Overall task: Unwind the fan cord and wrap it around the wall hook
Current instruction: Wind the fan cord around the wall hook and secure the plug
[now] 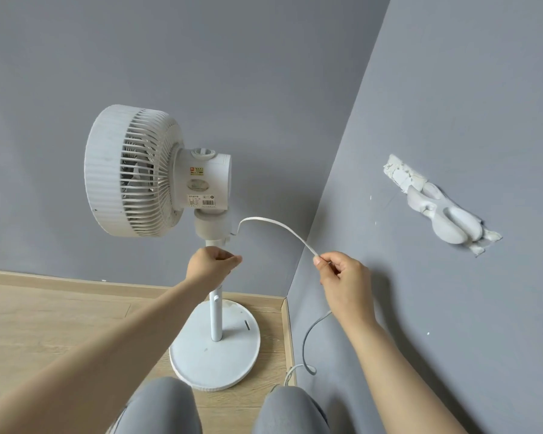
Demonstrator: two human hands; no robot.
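Right, a room corner, viewed from above. Two grey-blue walls meet in a seam running from the top right-of-centre down to the lower middle. The back wall fills the upper left and the side wall takes the whole right. The lower left is pale wood-grain floor, matte, edged by a light skirting board that turns the corner with the walls.

The white fan stands in that corner. Its head is at centre left with the grille facing left, and its round base sits flat on the boards at lower centre.

The left hand is at the pole just under the fan's neck, fingers curled round it. The right hand, right of centre, pinches the flat white cord between thumb and forefinger, with the other fingers loosely folded.

I trace the cord from the neck: it rises, arcs to the right and comes down into that pinch. Below the hand it hangs in shadow against the side wall and loops near the skirting at lower right-of-centre, where I lose it.

The wall hook is on the side wall at middle right. It is white, with chipped, ragged patches at both ends. The cord lies well apart from it, to its lower left.

Knees in grey trousers sit along the bottom edge.
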